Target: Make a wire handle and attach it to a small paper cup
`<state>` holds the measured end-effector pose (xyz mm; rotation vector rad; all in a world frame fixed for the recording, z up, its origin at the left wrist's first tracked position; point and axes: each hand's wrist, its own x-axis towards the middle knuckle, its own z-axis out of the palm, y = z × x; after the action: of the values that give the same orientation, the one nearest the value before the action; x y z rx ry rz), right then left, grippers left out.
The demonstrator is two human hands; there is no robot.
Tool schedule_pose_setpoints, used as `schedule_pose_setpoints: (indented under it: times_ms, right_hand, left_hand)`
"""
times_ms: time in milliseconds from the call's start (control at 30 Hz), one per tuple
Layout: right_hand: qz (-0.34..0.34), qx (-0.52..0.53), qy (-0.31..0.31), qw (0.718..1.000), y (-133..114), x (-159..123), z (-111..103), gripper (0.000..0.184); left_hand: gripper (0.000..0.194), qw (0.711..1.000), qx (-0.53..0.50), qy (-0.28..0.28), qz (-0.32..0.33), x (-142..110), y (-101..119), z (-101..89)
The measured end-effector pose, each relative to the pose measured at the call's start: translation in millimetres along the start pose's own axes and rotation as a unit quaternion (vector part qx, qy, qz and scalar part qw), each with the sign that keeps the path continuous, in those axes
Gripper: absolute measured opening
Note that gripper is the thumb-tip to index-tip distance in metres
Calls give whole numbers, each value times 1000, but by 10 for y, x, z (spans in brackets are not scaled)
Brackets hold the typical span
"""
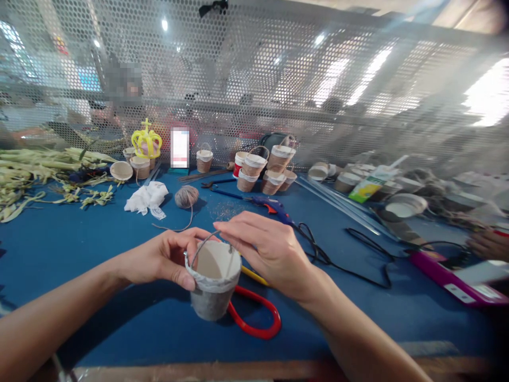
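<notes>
A small grey paper cup with a white rim and a thin wire handle is held just above the blue table. My left hand grips its left rim, thumb on the outside, fingers closed round it. My right hand comes over from the right, its fingers pinched on the wire handle and the far rim. Red-handled scissors lie on the table under and right of the cup.
A blue glue gun with a black cord, a twine ball, a white cloth, several small handled cups, a yellow crown and palm leaves lie farther back. A mesh screen stands behind. Another person's hand is at the right.
</notes>
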<state>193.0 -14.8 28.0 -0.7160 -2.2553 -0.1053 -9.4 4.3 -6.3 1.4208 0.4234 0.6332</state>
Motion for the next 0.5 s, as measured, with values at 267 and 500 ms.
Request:
schedule_pose_setpoints:
  times_ms: [267,500]
  right_hand:
    - [-14,-11,-1,1000,-11,-2,12,20]
    - [-27,-9,7,1000,9,-1,42,19]
  left_hand:
    - [20,1000,-2,-8,4,-3,-2,-4]
    - [20,1000,-3,-16,16,15,-44,-33]
